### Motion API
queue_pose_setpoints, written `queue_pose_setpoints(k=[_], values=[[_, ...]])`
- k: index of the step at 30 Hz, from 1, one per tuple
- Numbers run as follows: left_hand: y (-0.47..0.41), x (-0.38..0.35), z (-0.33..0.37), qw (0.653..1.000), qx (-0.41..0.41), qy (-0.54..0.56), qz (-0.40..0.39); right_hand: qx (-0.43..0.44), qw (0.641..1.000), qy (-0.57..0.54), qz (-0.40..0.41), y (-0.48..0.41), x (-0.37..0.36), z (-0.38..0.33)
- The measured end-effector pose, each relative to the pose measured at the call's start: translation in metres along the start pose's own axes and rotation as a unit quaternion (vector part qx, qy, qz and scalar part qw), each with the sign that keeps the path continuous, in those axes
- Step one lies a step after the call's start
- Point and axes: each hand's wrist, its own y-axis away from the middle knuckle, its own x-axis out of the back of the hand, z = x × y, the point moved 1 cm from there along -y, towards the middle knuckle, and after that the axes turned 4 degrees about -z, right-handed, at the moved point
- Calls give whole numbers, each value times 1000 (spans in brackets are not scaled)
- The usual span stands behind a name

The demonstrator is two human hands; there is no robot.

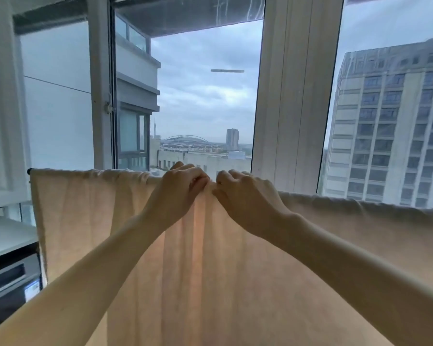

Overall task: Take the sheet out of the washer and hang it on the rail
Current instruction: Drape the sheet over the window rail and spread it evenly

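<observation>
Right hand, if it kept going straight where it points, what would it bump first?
Probably the left hand. The right hand pinches the sheet on the rail and points up-left, where the left hand's knuckles sit beside it; depth is unclear.

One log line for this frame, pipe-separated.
stage: hanging | sheet draped over rail | left hand pinches sheet top | right hand pinches sheet top, adjacent
</observation>
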Motion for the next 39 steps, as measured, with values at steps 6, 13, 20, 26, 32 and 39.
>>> queue_pose_setpoints(k=[6, 13, 20, 26, 32, 39], values=[[2, -3, -5, 1000, -3, 1, 27, 23, 999, -27, 11, -14, -9, 2], [13, 1, -35, 1000, 13, 10, 13, -48, 998, -29, 10, -18, -17, 13], [12, 11, -78, 999, 14, 10, -27, -159, 984, -42, 66, -15, -12, 19], [-5, 19, -91, 997, -32, 67, -13, -254, 963, -17, 88, -5, -2, 19], [-19, 6, -72, 992, -44, 115, 0, -274, 956, -10, 105, 2, 3, 17], [-21, -10, -34, 986, -91, 140, 6, -282, 953, 56, 97, 43, 34, 59]])
